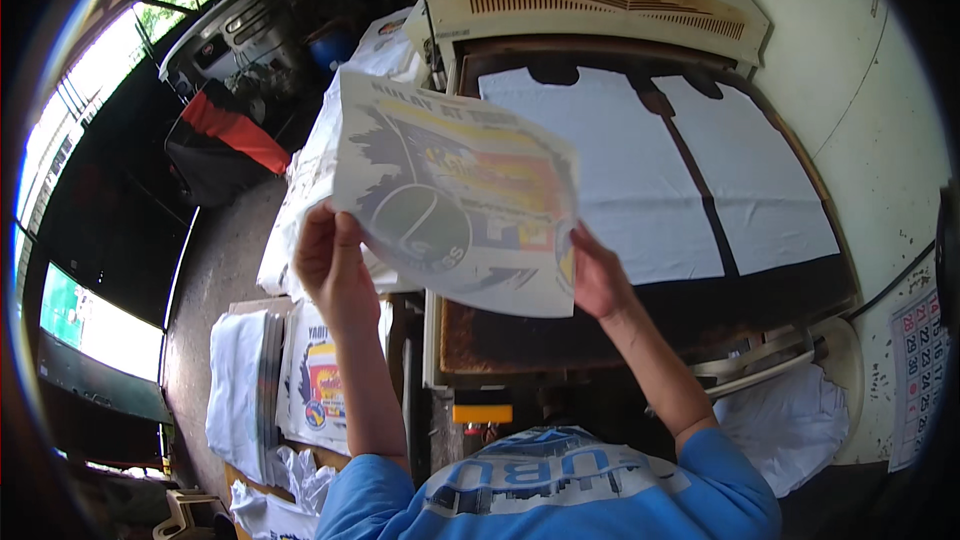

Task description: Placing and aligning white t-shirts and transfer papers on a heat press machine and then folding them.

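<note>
Both of my hands hold up a pale printed transfer sheet (455, 250), whose coloured design shows faintly through it. My left hand (335, 255) is closed in a pinch on the sheet's lower left edge. At the right edge my right hand (600, 275) grips it, with some fingers hidden behind the paper. The sheet sags in a curve between them and is tilted above the left part of a dark press bed (540, 340). On that bed lie two white fabric pieces, a left one (650, 210) and a right one (745, 180), with a narrow dark gap between them.
A cream vented machine housing (600, 5) stands behind the bed. To the left are stacked white cloth (235, 380), a printed white piece (318, 390) and a long white heap (290, 235). A white bundle (785, 425) sits at right, near a wall calendar (915, 380).
</note>
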The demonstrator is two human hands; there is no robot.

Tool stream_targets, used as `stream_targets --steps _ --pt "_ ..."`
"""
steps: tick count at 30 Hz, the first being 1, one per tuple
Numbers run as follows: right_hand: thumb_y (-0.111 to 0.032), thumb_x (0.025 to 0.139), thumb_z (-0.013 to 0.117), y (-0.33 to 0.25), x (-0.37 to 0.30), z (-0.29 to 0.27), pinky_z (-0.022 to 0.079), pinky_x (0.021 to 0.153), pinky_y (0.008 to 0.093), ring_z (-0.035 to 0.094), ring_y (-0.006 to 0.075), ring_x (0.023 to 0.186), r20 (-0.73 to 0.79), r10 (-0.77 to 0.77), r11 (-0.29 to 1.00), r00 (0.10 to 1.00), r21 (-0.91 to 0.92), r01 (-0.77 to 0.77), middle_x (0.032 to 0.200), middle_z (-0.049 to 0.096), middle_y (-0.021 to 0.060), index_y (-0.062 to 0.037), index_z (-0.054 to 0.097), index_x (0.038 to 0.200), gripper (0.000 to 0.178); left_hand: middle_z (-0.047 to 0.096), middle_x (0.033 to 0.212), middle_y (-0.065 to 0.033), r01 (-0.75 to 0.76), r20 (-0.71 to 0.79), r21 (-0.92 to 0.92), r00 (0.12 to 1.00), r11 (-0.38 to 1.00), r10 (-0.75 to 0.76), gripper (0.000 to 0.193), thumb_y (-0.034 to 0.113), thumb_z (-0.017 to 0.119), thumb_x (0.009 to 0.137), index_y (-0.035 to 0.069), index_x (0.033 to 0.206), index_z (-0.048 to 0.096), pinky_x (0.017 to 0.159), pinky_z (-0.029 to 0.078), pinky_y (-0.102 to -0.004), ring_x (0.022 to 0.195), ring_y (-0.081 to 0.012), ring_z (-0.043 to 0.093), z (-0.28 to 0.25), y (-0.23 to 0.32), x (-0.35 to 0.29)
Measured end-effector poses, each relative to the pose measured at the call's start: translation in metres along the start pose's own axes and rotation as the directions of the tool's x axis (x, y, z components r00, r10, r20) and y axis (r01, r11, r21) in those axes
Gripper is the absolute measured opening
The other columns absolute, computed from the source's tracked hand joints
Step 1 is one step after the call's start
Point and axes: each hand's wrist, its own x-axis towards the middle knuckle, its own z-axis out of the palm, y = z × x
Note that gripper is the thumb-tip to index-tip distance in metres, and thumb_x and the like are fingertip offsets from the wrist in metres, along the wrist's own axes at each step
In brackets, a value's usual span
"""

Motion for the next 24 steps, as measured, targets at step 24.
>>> stream_targets --steps 24 --pt "-0.018 0.064 0.069 -0.174 0.103 -0.302 0.045 0.058 0.0319 0.059 0.0185 0.066 -0.367 -0.594 0.119 0.716 -0.92 -0.373 0.072 0.062 0.0091 0.0019 0.059 0.098 0.04 0.062 0.09 -0.0206 0.305 -0.093 0.848 0.89 0.433 -0.446 0.027 0.007 0.052 0.072 0.003 0.095 0.065 0.077 0.046 -0.0342 0.085 -0.0323 0.061 0.065 -0.382 -0.009"
